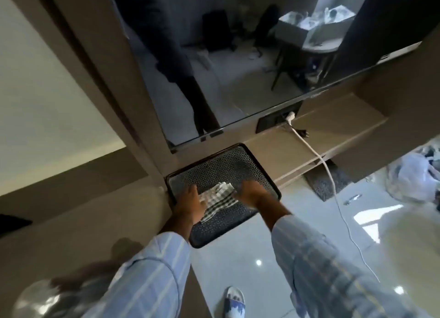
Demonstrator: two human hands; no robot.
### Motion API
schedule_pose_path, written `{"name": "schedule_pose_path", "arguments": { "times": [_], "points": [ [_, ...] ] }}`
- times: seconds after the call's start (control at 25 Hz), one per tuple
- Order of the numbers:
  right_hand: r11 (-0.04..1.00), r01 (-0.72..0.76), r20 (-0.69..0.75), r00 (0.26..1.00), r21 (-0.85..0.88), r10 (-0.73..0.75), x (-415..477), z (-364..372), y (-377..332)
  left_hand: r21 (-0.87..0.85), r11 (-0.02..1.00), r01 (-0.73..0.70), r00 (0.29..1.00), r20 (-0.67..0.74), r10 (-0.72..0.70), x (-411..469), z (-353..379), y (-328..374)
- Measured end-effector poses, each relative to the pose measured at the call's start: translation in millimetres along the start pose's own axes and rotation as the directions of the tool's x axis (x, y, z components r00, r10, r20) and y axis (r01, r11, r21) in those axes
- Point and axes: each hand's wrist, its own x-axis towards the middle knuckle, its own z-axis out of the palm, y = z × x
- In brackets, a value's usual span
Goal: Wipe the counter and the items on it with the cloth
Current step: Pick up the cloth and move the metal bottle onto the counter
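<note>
A dark patterned tray (238,165) lies on the brown counter (285,148) and juts out past its front edge. A green-and-white checked cloth (217,197) is spread and partly bunched on the tray's near half. My left hand (190,204) presses flat on the cloth's left side. My right hand (253,192) rests on the cloth's right end, fingers curled onto it. Both forearms wear light striped sleeves.
A large black screen (238,62) hangs right behind the tray. A white plug and cable (309,148) run from a wall socket across the counter down to the tiled floor. A blurred shiny object (45,298) sits at lower left. White bags (416,174) lie at right.
</note>
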Motion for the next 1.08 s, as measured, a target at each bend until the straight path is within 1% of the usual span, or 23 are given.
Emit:
{"name": "schedule_pose_path", "arguments": {
  "times": [0.04,0.08,0.2,0.28,0.36,0.4,0.44,0.52,0.56,0.6,0.72,0.8,0.88,0.96,1.0,1.08],
  "points": [
    [1.0,-0.02,0.058,0.998,0.007,0.019,13.7,11.3,1.3,0.039,0.999,0.035,0.999,0.038,-0.037,9.6,11.5,-4.2],
    [0.997,-0.046,0.069,0.997,0.057,0.042,25.6,19.4,3.1,0.045,0.998,0.047,0.998,0.049,-0.049,18.7,21.7,-8.2],
    [0.988,-0.051,0.047,0.998,0.145,0.044,45.0,41.2,5.8,0.073,0.994,0.076,0.997,0.022,-0.077,29.7,43.8,-19.2],
    [0.964,-0.079,0.015,0.997,0.254,0.078,55.6,45.4,5.4,0.05,0.996,0.079,0.997,-0.008,-0.079,35.2,46.6,-21.4],
    [0.952,-0.11,0.034,0.994,0.286,0.105,57.3,43.7,2.3,-0.043,0.994,0.101,0.995,0.005,-0.101,36.3,42.7,-20.6],
    [0.942,-0.136,0.053,0.991,0.307,0.126,56.9,43.4,1.6,-0.126,0.985,0.121,0.993,0.012,-0.121,35.2,39.7,-19.7],
    [0.915,-0.169,0.074,0.985,0.367,0.153,55.0,41.7,0.5,-0.212,0.967,0.139,0.99,0.012,-0.14,31.9,35.6,-18.6],
    [0.785,-0.26,0.138,0.965,0.562,0.222,45.0,32.7,-3.7,-0.345,0.926,0.153,0.988,0.031,-0.152,22.1,26.1,-13.3],
    [0.729,-0.275,0.153,0.961,0.626,0.232,35.5,25.7,-6.7,-0.39,0.91,0.143,0.989,0.035,-0.141,15.7,20.4,-10.2],
    [0.683,-0.259,0.142,0.964,0.683,0.224,25.8,18.6,-9.2,-0.423,0.898,0.124,0.992,0.031,-0.122,8.7,14.4,-6.4],
    [0.631,-0.155,0.054,0.983,0.76,0.177,-18.5,-10.2,-21.6,-0.473,0.88,0.055,0.999,0.025,-0.048,-20.5,-13.2,10.8],
    [0.567,-0.1,0.022,0.989,0.818,0.143,-55.9,-28.3,-32.6,-0.485,0.874,-0.007,1.0,0.013,0.015,-44.2,-37.9,26.2],
    [0.52,-0.043,-0.021,0.993,0.853,0.116,-102.4,-48.3,-48.5,-0.479,0.87,-0.114,0.993,-0.046,0.105,-76.4,-70.4,40.6],
    [0.456,0.052,-0.109,0.989,0.889,0.101,-144.4,-70.1,-59.7,-0.418,0.879,-0.23,0.972,-0.135,0.19,-109.9,-106.8,56.1],
    [0.399,0.116,-0.163,0.983,0.909,0.085,-164.9,-82.3,-65.3,-0.399,0.874,-0.276,0.959,-0.176,0.223,-127.9,-125.0,62.9],
    [0.241,0.255,-0.268,0.963,0.936,0.021,-210.5,-111.0,-83.3,-0.416,0.837,-0.354,0.93,-0.247,0.271,-168.3,-164.4,73.5]
  ]
}}
